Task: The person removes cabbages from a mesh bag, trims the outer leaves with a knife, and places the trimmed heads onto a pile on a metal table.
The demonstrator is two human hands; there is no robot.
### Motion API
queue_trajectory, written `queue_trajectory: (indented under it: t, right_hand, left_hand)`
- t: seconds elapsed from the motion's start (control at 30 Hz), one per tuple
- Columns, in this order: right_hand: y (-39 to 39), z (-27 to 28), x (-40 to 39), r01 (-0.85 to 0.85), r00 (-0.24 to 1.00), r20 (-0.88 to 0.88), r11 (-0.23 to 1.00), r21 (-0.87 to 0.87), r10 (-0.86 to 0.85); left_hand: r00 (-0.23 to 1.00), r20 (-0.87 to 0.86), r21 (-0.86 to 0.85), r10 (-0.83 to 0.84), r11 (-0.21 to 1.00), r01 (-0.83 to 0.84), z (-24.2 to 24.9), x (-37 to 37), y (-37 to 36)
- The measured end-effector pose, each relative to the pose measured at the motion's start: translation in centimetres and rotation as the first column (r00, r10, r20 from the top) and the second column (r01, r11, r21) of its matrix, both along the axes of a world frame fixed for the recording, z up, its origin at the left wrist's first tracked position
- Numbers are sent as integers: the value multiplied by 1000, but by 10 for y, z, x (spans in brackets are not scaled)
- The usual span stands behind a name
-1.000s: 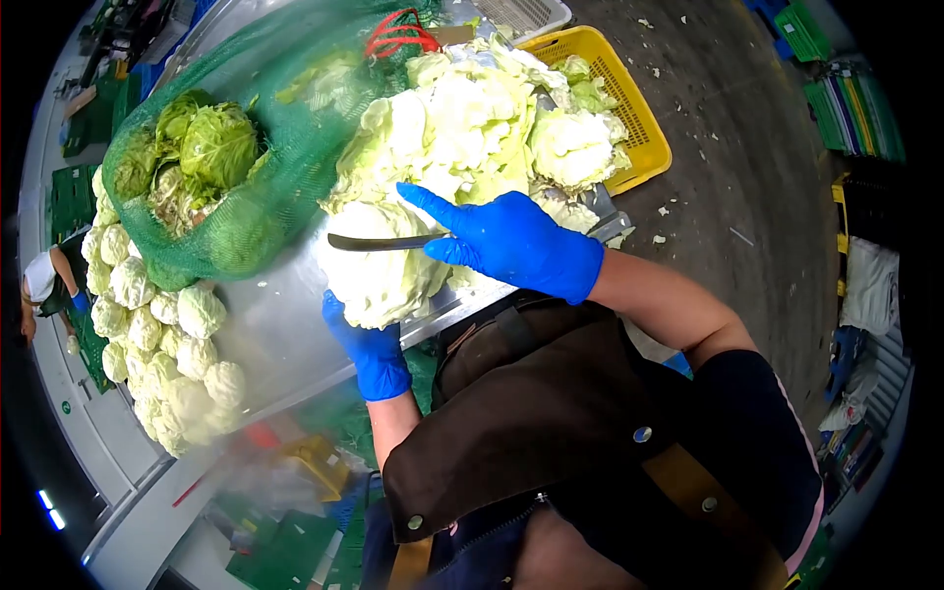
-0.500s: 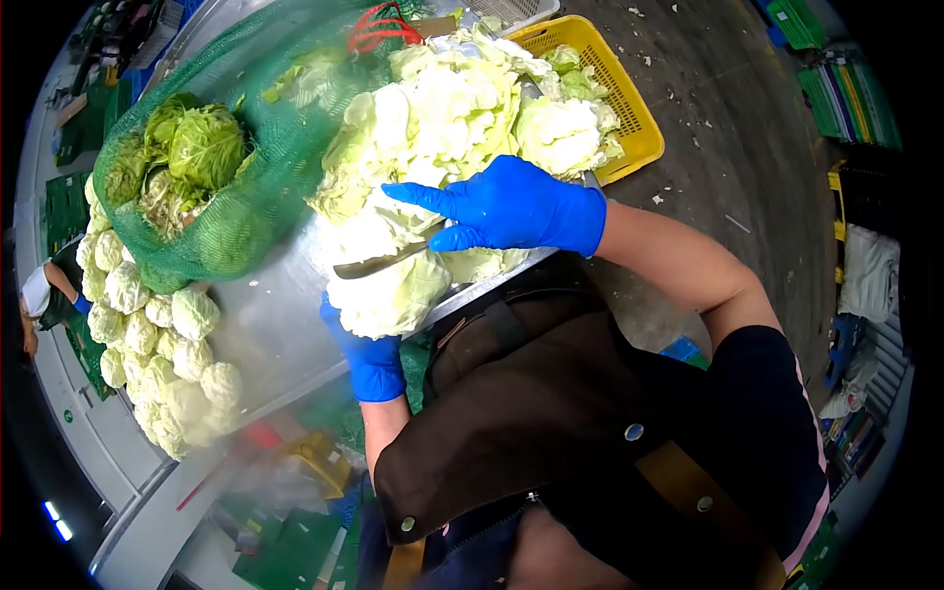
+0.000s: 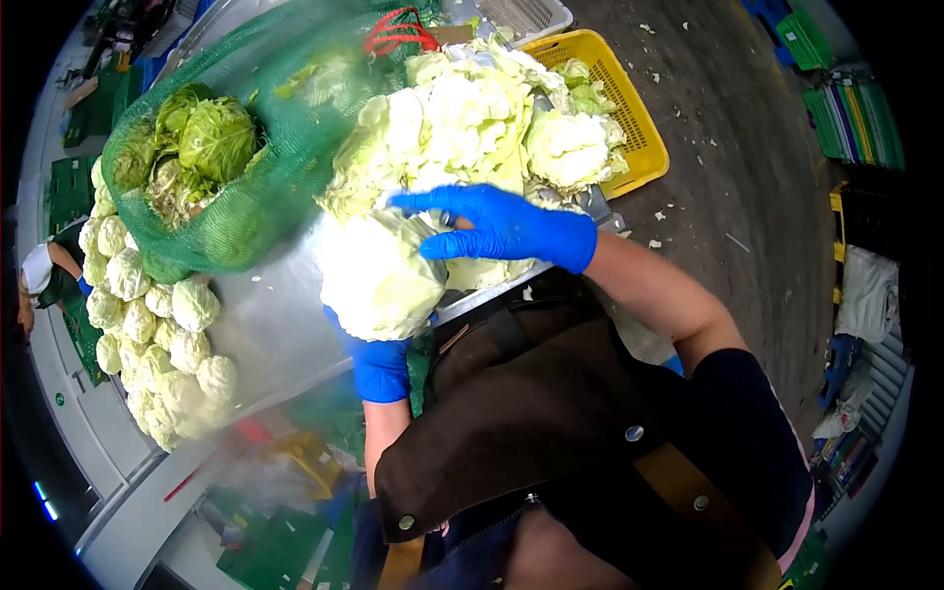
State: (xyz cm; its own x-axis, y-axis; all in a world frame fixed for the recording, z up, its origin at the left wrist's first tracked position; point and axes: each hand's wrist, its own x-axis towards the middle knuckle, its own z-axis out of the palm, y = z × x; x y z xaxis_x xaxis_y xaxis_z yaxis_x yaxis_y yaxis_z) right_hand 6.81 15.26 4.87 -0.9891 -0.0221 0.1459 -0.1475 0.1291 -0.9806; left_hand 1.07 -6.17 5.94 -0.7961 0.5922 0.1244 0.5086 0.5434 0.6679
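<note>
My left hand [image 3: 379,366], in a blue glove, is under and behind a pale cabbage head [image 3: 379,280] and supports it; its fingers are mostly hidden. My right hand [image 3: 516,232], also blue-gloved, reaches over the cabbage's upper right, index finger and thumb apart along its surface. The knife that showed in this hand a moment ago is hidden now, its blade not visible. Just beyond lies a heap of loose cabbage leaves [image 3: 462,123] on the metal table [image 3: 290,329].
A green mesh bag [image 3: 236,236] holds greener cabbages [image 3: 216,138]. Several trimmed cabbages [image 3: 195,305] are piled along the table's left side. A yellow crate [image 3: 644,138] stands beyond the leaves. Another person [image 3: 49,275] is at far left. Scraps dot the floor [image 3: 728,147].
The knife blade, seen across the cabbage before, has gone from sight. The cabbage is turned and shows a rounder side. My right hand has shifted slightly down, its fingers over the cabbage.
</note>
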Motion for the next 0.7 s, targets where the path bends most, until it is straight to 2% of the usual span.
queue_trajectory:
  t: [0.03, 0.1, 0.13, 0.17, 0.27, 0.3, 0.37, 0.4, 0.43, 0.47, 0.5, 0.53, 0.57, 0.6, 0.63, 0.67, 0.7]
  right_hand:
    - [6, 36, 0, -94, 851, 462, 937, -335, 250]
    - [5, 43, -5, 2, 936, 345, 980, -199, 68]
    - [2, 46, -7, 59, 961, 274, 989, -137, -19]
    - [1, 54, -12, 112, 968, 228, 993, -39, -100]
    - [-2, 51, -21, 203, 933, 268, 966, 160, -241]
    - [-4, 42, -23, 203, 929, 316, 979, 2, -193]
    - [3, -1, -30, 290, 942, 233, 932, -215, -240]
    - [7, -12, -30, 318, 943, 203, 891, -325, -262]
    - [17, -8, -29, 365, 912, 296, 893, -263, -285]
    - [27, 0, -28, 403, 872, 380, 894, -196, -310]
    - [30, 14, -24, 420, 862, 392, 886, -198, -321]
    - [20, 15, -23, 378, 899, 346, 875, -303, -268]
    - [8, 16, -24, 330, 930, 294, 854, -401, -221]
    - [0, 18, -22, 273, 956, 233, 827, -491, -177]
    - [-2, 26, -19, 173, 970, 207, 955, -239, -124]
    - [-6, 38, -15, 167, 966, 209, 985, -49, -153]
    - [-10, 37, -13, 182, 948, 293, 968, -175, -125]
  left_hand:
    - [982, -178, -153, -62, 988, 34, 4, 1, 2]
    - [899, -392, -361, -196, 931, 46, 12, -3, 10]
    - [817, -499, -395, -291, 915, 85, 28, -9, 22]
    - [842, -467, -391, -272, 917, 80, 26, -8, 21]
    - [902, -374, -373, -215, 925, 66, -6, -6, 14]
    - [923, -333, -371, -193, 927, 60, -18, -2, 9]
    - [966, -220, -295, -136, 953, 67, -38, 1, 9]
    - [992, 111, -74, -59, 995, 68, -47, 6, 4]
    - [901, 431, 143, -54, 990, -10, -51, 8, 1]
    - [919, 393, 118, -41, 993, -6, -51, 8, 1]
    - [935, 354, 93, -29, 996, -5, -47, 9, 3]
    - [949, 315, 67, -16, 998, -5, -44, 9, 5]
    - [865, 502, 293, -28, 946, -140, -40, 11, 11]
    - [751, 653, 473, -96, 826, -306, -37, 11, 17]
    - [863, 505, 313, -3, 933, -180, -33, 12, 20]
    - [946, 320, 111, 52, 990, -92, -28, 14, 20]
    - [976, 209, 35, 55, 997, -63, -28, 14, 19]
